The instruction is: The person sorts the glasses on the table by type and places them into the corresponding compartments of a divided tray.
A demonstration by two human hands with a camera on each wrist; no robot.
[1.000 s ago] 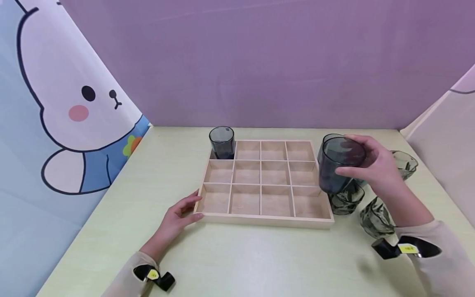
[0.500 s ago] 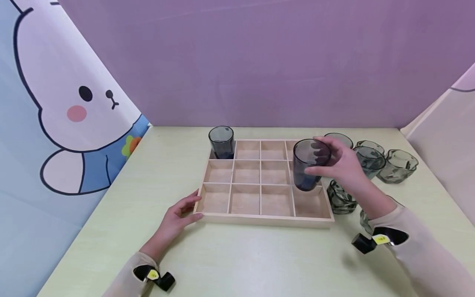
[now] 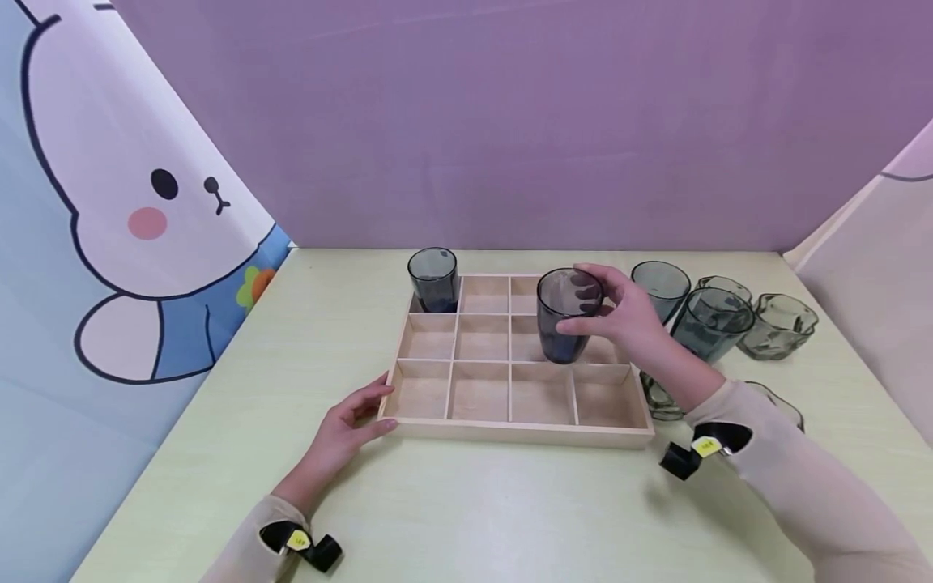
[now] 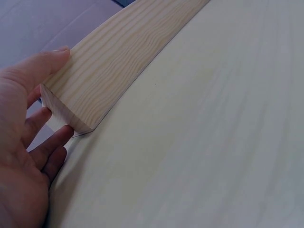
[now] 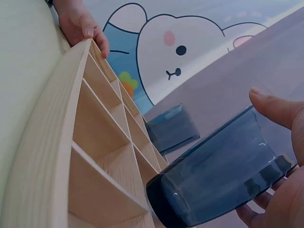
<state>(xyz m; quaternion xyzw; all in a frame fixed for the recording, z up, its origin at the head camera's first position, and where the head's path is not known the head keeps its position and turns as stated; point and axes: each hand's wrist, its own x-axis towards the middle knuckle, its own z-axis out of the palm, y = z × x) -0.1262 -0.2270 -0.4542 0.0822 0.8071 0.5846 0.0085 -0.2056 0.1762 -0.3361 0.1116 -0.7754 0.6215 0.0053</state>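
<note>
My right hand (image 3: 630,320) grips a smoky dark drinking glass (image 3: 564,324), thumb on one side and fingers round the other. In the head view the glass is over the divided wooden tray (image 3: 517,432), toward its right half. The right wrist view shows the glass (image 5: 213,175) tilted in the picture, its thick base near the dividers. At the tray's near left corner my left hand (image 3: 342,429) holds on, with the thumb (image 4: 50,64) on the front wall and fingertips against the side. Another dark glass (image 3: 434,283) stands upright in the back left compartment.
Several more glasses stand right of the tray, among them a tall smoky one (image 3: 714,324) and a wavy-rimmed one (image 3: 778,328). My right forearm partly hides others nearer the front. A purple backdrop (image 3: 510,121) rises behind the table (image 3: 474,510).
My right hand has carried the dark glass leftward from beside the other glasses to over the tray's compartments. The left hand keeps its place at the tray corner.
</note>
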